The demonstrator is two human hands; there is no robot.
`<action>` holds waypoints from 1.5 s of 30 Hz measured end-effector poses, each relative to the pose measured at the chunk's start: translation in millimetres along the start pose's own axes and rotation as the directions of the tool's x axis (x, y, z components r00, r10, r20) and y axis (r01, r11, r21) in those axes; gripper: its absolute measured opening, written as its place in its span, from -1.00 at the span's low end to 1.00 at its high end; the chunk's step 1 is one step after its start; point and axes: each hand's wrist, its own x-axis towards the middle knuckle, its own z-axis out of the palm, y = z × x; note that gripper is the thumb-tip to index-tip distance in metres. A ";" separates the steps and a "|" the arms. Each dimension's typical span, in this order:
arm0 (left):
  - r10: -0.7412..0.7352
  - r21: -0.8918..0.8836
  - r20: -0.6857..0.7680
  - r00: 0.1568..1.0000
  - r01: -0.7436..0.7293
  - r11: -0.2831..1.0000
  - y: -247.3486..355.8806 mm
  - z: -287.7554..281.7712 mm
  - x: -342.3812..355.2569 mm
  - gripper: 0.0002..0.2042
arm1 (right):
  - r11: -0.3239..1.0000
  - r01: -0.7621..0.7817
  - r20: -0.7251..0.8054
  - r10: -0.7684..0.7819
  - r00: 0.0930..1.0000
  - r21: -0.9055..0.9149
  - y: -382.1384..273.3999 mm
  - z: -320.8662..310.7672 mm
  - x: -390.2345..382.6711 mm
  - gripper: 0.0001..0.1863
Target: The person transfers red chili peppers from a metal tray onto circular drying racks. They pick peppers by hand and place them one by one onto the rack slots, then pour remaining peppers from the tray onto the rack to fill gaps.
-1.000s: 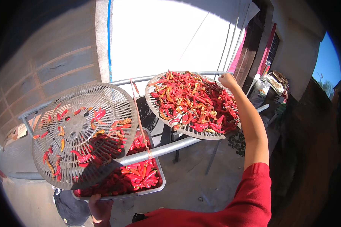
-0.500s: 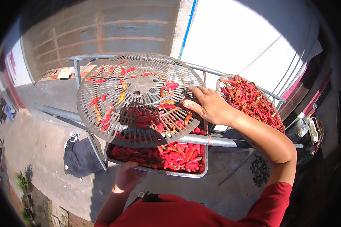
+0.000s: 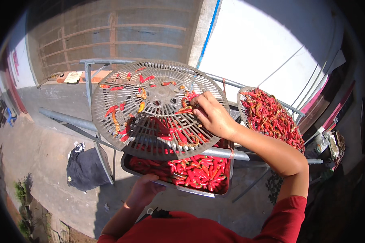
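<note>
The right hand [image 3: 215, 116] is nearer, fingertips bunched, grip unclear; one pepper [image 3: 184, 111] lies at its nine o'clock, roughly nine-to-three; the left hand [image 3: 145, 189] clamps the pan [image 3: 196, 192].

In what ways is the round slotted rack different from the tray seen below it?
The round slotted rack is circular and full of gaps, while the tray has straighter sides and a raised rim. The rack carries scattered peppers, some wrinkled and yellowish; the tray holds a dense heap of glossy, mostly red peppers. Both carry peppers and lie partly in shadow.
</note>
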 end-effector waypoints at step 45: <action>0.037 0.086 -0.049 0.998 -0.033 0.996 -13.6 53.4 11.6 -0.73 | 0.550 -0.611 -0.208 0.816 0.540 0.570 102.7 -211.9 -94.4 -0.79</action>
